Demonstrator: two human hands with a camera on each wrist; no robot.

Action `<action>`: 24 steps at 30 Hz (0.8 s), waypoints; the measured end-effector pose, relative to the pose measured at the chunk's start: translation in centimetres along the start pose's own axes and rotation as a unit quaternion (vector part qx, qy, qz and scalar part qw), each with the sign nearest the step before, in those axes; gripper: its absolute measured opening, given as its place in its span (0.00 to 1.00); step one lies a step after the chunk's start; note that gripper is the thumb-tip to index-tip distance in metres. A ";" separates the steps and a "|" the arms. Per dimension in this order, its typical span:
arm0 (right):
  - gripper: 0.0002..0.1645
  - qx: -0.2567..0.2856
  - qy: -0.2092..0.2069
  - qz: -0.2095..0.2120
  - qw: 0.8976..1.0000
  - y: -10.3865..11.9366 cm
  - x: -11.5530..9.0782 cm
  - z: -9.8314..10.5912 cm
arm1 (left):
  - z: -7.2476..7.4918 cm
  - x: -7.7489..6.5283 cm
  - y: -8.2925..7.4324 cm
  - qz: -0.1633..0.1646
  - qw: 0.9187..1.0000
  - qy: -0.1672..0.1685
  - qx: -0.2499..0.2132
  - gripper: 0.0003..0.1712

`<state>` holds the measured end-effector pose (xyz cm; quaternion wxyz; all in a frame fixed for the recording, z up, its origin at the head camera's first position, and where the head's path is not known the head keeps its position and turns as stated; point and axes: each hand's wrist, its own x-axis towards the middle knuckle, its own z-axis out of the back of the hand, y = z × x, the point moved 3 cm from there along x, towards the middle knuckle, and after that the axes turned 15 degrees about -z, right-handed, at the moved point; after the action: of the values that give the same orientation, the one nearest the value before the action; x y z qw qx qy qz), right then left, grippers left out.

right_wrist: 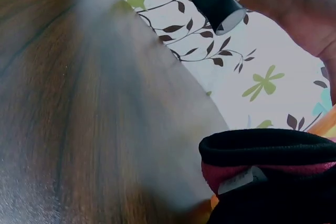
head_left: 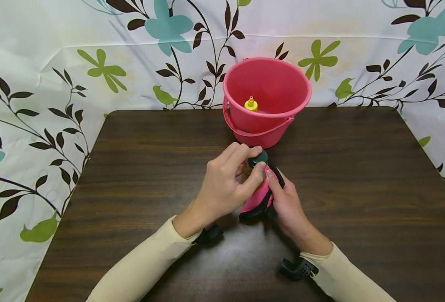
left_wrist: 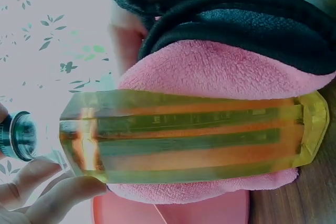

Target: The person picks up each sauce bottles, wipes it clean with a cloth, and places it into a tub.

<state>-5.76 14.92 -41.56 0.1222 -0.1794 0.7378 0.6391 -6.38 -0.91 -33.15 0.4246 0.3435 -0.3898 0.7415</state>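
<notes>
A clear bottle with yellow liquid [left_wrist: 194,135] lies sideways in the left wrist view, against a fuzzy pink cloth with black edging [left_wrist: 220,69]. My left hand [head_left: 226,182] has its thumb and index finger at the bottle's dark green cap [head_left: 258,157], pinching it. From the other side my right hand [head_left: 288,205] grips the pink cloth, its thumb on top, with the bottle pressed inside it. In the right wrist view the cloth's black rim and a white tag [right_wrist: 242,180] show; the right fingers are mostly hidden.
A pink bucket [head_left: 267,138] stands at the table's back edge, its handle hanging at the front. Inside it shows a yellow nozzle top [head_left: 251,104]. The dark wooden table [head_left: 151,167] meets a flowered curtain [head_left: 139,75] behind.
</notes>
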 end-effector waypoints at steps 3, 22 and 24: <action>0.17 -0.003 0.012 0.006 1.000 -0.4 0.3 0.2 | 0.1 -0.1 0.0 0.001 1.000 0.002 0.003 0.15; 0.25 -0.093 -0.004 0.024 0.995 -1.3 2.1 1.2 | 0.1 0.2 0.0 0.001 1.000 0.008 0.003 0.14; 0.25 -0.088 -0.007 0.012 0.996 -1.3 2.2 1.3 | 0.0 0.2 0.0 0.002 1.000 0.010 0.002 0.14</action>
<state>-7.25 15.82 -43.85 0.1034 -0.1766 0.6801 0.7040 -6.46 -0.86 -33.00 0.4261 0.3364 -0.3852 0.7463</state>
